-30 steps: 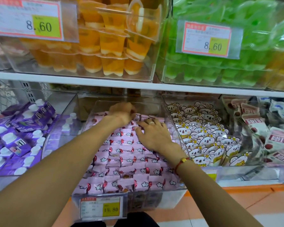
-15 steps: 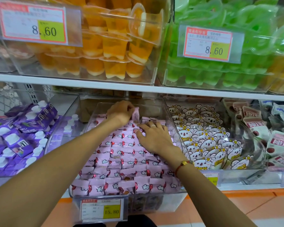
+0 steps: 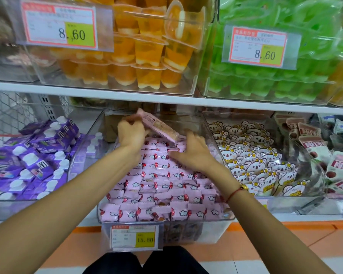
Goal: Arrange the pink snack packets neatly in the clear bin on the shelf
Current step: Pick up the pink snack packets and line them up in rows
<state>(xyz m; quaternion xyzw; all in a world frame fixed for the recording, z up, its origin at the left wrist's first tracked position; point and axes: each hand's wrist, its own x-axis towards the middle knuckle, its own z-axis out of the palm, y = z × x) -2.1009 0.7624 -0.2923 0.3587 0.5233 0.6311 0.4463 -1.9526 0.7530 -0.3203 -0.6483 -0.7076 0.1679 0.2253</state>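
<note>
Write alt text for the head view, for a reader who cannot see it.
A person's left hand lifts a stack of pink snack packets above a clear bin full of neat pink rows, while the right hand rests on the packets inside. Purple packs and koala-print packs fill neighbouring bins.

Your left hand and right hand are motion-blurred at the fingers, so the grip cannot be confirmed. Both hands cover the rear pink snack packets. On the price label below those packets, the small print is illegible.
</note>
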